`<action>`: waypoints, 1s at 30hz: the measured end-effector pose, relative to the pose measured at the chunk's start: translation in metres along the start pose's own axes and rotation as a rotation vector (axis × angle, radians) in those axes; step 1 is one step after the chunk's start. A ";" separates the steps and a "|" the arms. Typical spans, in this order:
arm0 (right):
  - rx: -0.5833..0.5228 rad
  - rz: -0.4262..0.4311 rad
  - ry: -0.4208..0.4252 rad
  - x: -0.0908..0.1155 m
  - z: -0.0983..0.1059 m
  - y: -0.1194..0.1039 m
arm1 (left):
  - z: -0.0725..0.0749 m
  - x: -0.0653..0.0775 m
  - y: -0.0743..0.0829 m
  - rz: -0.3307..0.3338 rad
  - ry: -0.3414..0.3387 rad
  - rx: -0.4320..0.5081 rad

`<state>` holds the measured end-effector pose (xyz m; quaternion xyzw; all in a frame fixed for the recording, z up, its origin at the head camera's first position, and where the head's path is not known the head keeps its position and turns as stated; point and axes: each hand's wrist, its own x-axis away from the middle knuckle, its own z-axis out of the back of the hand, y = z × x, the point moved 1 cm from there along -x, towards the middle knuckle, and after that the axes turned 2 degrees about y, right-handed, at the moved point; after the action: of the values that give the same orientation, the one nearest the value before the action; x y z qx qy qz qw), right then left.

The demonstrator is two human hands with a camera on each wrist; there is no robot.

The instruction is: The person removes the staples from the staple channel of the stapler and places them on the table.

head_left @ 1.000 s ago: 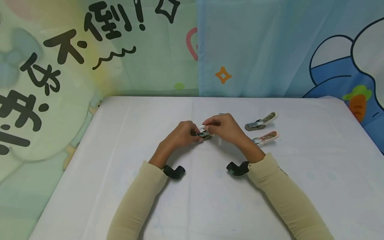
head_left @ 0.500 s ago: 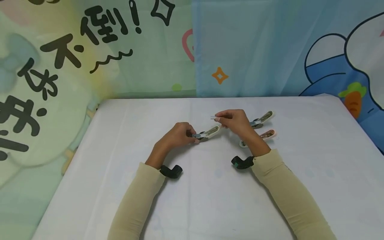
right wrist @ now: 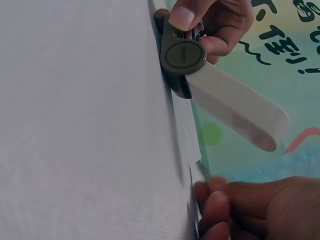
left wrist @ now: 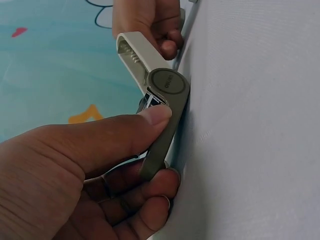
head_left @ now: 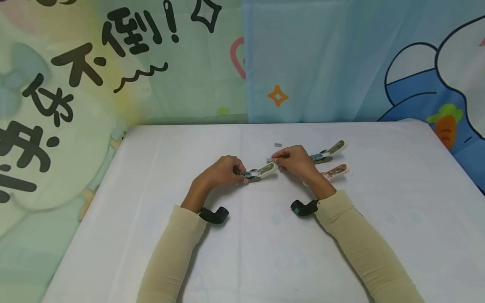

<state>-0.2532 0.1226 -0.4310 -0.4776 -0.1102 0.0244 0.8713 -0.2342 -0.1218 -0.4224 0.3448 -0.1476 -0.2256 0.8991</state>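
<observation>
My left hand (head_left: 229, 170) grips a small stapler (head_left: 261, 171) by its grey-green end. In the left wrist view, the thumb lies on top of the stapler's body (left wrist: 167, 112) and the fingers curl below. Its pale handle (right wrist: 240, 107) is swung out at an angle from the round hinge. Just right of the stapler, my right hand (head_left: 297, 162) pinches a small grey strip of staples (head_left: 269, 160) between thumb and fingertips, low over the table. A second grey strip (head_left: 278, 144) lies flat on the table behind that hand.
Another green stapler (head_left: 329, 152) and a pink one (head_left: 336, 171) lie to the right of my right hand; the hand and wrist partly cover them. A white cloth covers the table (head_left: 242, 252). Printed curtains (head_left: 310, 63) hang behind the table's far edge.
My right hand has left the stapler, moving right with the staple strip, then come down nearer the table. The second strip shows again behind it. My left hand keeps its grip.
</observation>
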 end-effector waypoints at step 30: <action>0.026 0.304 0.041 0.006 0.016 -0.011 | 0.001 0.001 0.002 0.003 -0.005 0.018</action>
<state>-0.2511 0.1310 -0.4128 -0.4780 -0.0183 0.1476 0.8657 -0.2338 -0.1215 -0.4199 0.3523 -0.1525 -0.2240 0.8958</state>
